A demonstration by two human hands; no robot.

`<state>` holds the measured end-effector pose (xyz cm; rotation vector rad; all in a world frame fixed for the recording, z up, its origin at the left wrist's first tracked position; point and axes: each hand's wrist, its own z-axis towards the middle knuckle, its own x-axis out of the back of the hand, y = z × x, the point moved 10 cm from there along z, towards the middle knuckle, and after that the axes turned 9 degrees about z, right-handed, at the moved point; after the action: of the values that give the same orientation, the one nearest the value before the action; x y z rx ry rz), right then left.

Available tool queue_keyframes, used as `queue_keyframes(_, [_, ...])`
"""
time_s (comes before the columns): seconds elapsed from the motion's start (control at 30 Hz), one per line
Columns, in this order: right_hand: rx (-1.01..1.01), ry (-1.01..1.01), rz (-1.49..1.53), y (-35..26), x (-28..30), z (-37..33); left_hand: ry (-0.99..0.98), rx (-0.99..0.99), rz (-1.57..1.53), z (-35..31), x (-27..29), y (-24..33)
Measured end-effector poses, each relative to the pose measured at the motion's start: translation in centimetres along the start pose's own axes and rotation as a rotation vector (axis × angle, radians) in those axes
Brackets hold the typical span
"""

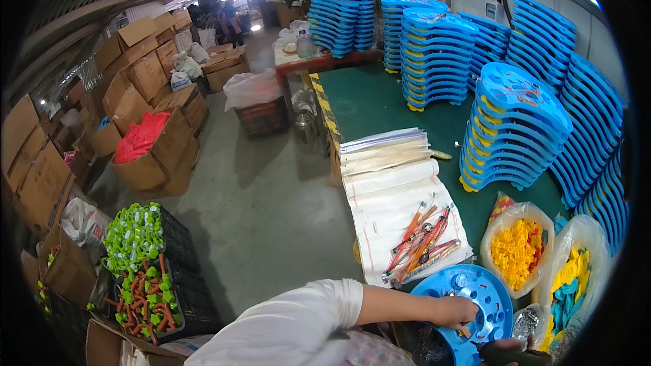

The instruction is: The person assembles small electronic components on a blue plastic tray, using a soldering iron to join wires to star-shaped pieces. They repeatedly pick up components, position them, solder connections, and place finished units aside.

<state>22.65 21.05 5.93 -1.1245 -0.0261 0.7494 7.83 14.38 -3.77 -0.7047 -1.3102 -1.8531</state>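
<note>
A round blue plastic shell (498,291) with holes and raised posts lies at the near edge of the table. Over its middle, my left hand (456,312) is closed, fingers bent down toward the surface. What its fingertips hold, if anything, is too small to make out. My right hand (505,352) is dark and partly cut off at the lower edge, by the shell's near right side; its fingers do not show clearly. Bundled red and orange wires with small parts (424,240) lie on a white woven cloth (380,210) just beyond the shell.
Tall stacks of blue plastic shells (512,129) stand along the green table (352,98). At right are a bag of yellow parts (519,247), a bag of yellow and teal parts (569,285) and a container of screws (527,322). Crates of green and brown parts (146,298) and cartons (159,159) stand left.
</note>
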Motion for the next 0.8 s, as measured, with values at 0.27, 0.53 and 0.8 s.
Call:
queue_keyframes(0.27, [0.036,0.005,0.291,1.3,5.7,0.5,-0.071,-0.025,-0.020,0.3,-0.5,0.5])
queue_keyframes(0.53, [0.002,-0.088,0.098,-1.0,-0.1,2.0,-0.015,0.024,0.054,-0.6,4.0,1.7])
queue_keyframes(0.8, [-0.113,-0.088,0.096,0.8,-0.2,1.5,-0.018,0.016,0.064,-0.6,4.3,2.3])
